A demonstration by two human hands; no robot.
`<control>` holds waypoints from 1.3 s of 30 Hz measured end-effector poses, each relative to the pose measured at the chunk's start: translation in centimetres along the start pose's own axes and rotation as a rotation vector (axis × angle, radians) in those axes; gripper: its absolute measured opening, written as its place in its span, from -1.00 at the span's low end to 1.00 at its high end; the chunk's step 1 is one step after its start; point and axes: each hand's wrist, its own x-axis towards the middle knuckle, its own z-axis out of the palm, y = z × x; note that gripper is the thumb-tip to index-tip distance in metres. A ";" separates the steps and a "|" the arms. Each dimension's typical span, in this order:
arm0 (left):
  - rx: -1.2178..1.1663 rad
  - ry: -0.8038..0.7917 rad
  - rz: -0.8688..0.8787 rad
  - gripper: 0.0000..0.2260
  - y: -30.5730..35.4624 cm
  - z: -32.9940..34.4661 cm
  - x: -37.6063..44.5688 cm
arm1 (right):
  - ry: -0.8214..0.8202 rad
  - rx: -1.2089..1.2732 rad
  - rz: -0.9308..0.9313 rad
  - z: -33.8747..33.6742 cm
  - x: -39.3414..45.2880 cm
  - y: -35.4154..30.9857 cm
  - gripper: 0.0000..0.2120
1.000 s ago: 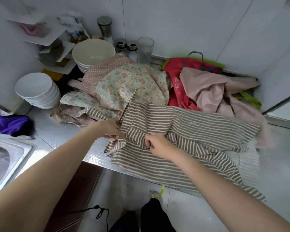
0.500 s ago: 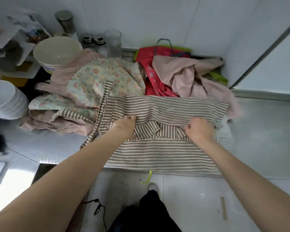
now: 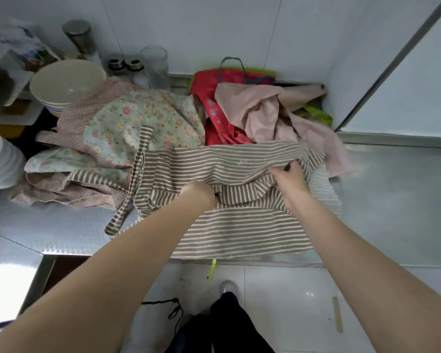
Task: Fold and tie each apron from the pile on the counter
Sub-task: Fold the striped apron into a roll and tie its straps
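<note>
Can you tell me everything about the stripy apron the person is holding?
The stripy apron is soft cloth with brown and cream stripes. It lies spread on the metal counter, its near edge at the counter's front. A stripy strap runs up onto the flowery apron and dangles left. Its far edge touches the pink cloth. The left hand and right hand both pinch bunched folds in its middle.

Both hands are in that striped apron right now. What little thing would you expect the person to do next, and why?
Probably draw the gathered fold toward the counter's near edge and press it flat. The left hand and right hand both grip bunched cloth in the middle of the striped apron, which lies spread on the counter with its strap loose at the left, so tying looks premature.
</note>
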 end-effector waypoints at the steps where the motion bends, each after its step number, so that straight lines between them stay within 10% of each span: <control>1: 0.025 0.015 -0.012 -0.72 0.1 0.0 -0.2 | 0.041 -0.035 -0.038 0.1 0.3 -0.7 -0.62; 6: 0.166 -0.011 0.045 -0.76 -1.3 0.4 -1.2 | 0.233 -0.310 -0.209 -1.8 0.0 -2.8 -0.77; 13: 0.266 -0.377 0.017 -0.69 -1.1 -2.1 -2.6 | 0.221 -0.610 0.092 -5.5 -1.0 4.9 -0.55; 18: 0.007 0.051 0.194 -0.77 -0.3 -5.8 -1.8 | 0.306 -0.316 0.099 -6.8 1.8 3.9 -0.49; 24: -0.126 0.114 0.263 -0.71 1.2 -5.4 0.8 | 0.242 0.214 0.244 -6.8 2.8 1.0 -0.80; 29: -0.285 0.071 -0.016 -0.20 0.7 -4.6 2.0 | 0.065 0.436 0.181 -7.2 4.5 -2.2 -0.82; 39: -0.184 0.082 -0.053 -0.03 -0.1 -4.5 3.4 | 0.483 -0.503 -0.055 -7.5 7.5 -3.0 -0.54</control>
